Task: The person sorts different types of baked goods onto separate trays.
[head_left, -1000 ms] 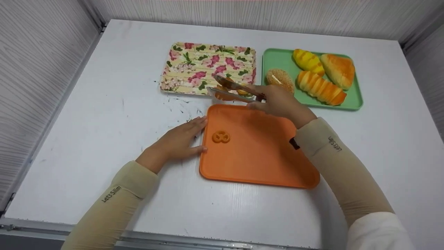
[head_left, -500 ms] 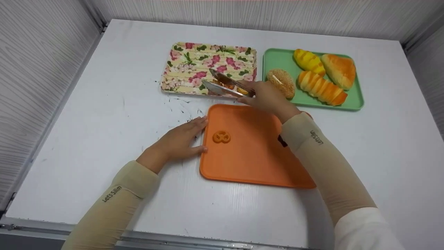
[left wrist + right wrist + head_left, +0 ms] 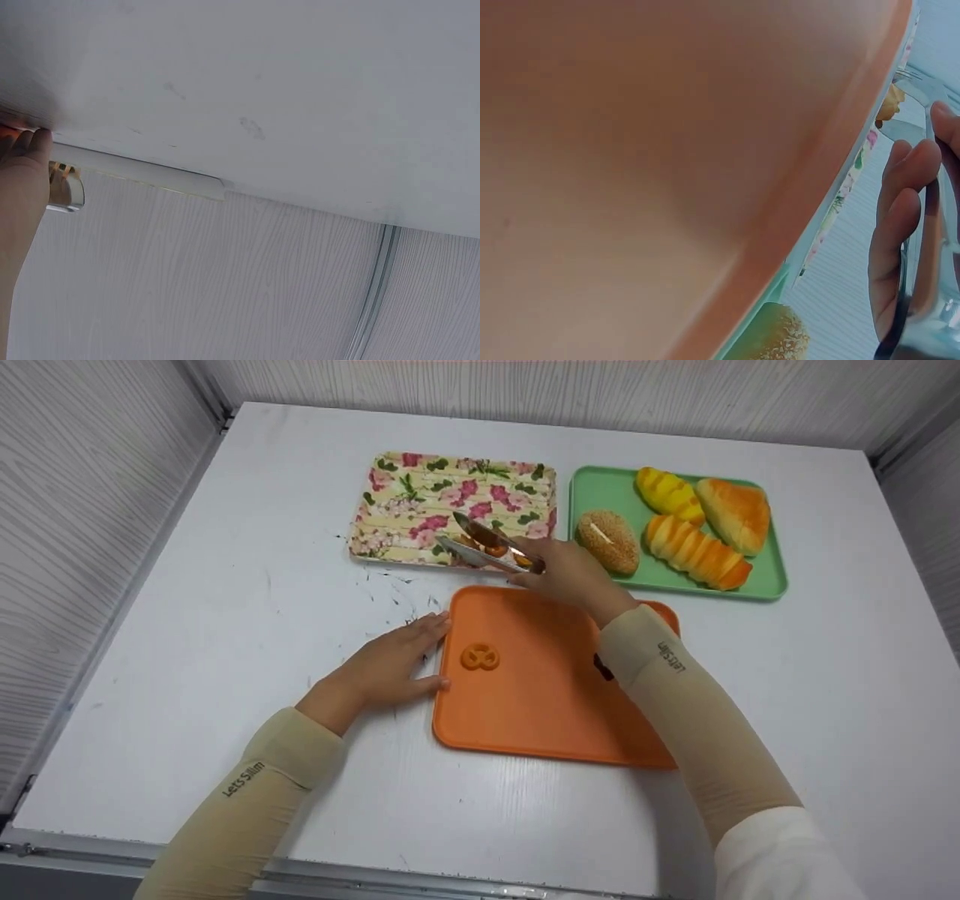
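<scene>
My right hand grips metal tongs over the near right part of the floral tray. The tongs' tips are spread, with small orange-brown baked pieces seen between their arms; whether the tips touch them I cannot tell. In the right wrist view, fingers wrap the tongs and one golden piece shows by the tips. With straight fingers, my left hand touches the left rim of the orange tray. A small pretzel lies in that tray, near its left side.
At the back right, a green tray bears a sesame bun, a yellow loaf, a ridged roll and a triangular bread. All trays stand on a white table. Wood-grain panels rise behind and beside it.
My right hand has moved left with the tongs, whose tips now lie lower over the floral tray around the baked pieces. The left hand, orange tray and pretzel look the same.
</scene>
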Available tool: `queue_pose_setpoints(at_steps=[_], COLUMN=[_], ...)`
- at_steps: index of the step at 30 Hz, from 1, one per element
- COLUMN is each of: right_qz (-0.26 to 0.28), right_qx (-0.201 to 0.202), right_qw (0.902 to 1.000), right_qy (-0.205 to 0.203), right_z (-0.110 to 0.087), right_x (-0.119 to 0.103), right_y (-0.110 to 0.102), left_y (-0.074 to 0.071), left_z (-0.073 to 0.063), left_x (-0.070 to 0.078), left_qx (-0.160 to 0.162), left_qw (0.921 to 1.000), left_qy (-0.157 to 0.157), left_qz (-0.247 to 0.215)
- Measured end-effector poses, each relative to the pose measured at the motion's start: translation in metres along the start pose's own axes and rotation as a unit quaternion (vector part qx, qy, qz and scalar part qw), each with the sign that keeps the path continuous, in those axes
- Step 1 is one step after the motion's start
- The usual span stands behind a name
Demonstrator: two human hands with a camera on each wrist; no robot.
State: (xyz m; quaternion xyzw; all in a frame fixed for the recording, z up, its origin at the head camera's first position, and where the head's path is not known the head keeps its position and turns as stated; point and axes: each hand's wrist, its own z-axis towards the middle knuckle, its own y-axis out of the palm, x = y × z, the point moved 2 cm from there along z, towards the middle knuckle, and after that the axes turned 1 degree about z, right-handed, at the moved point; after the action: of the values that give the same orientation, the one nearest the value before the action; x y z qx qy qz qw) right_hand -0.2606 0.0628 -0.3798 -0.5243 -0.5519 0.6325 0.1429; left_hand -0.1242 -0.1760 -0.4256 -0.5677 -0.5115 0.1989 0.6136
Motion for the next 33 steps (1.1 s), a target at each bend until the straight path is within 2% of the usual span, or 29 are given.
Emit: queue_pose_setpoints(at_steps=[12,20,29,33], right_qz=[0.041,0.049,0.057,0.059], right_qx=[0.013,0.026,-0.005,-0.023], right_qw=[0.999,0.9985,0.9983,0.9972], right_qy=[0.015,-0.002,-0.015,-0.039], right_z=[-0.013,-0.031,-0.059,-0.07], right_x=[0.005,0.006,0.006,0.007], right_y=[-0.007,-0.008,-0.006,-0.006], left_y=[0.001,0.0,0.0,-0.001], left_z=[0.002,0.001,0.001,0.001], left_x=[-0.001,-0.001,0.0,0.0], left_qx=[-0.003,-0.004,-0.011,-0.011], left_qw=[1.0,1.0,0.9999,0.9999], left_qy=[-0.007,-0.007,-0.002,0.0], left_qz=[-0.003,-0.004,-0.003,-0.001])
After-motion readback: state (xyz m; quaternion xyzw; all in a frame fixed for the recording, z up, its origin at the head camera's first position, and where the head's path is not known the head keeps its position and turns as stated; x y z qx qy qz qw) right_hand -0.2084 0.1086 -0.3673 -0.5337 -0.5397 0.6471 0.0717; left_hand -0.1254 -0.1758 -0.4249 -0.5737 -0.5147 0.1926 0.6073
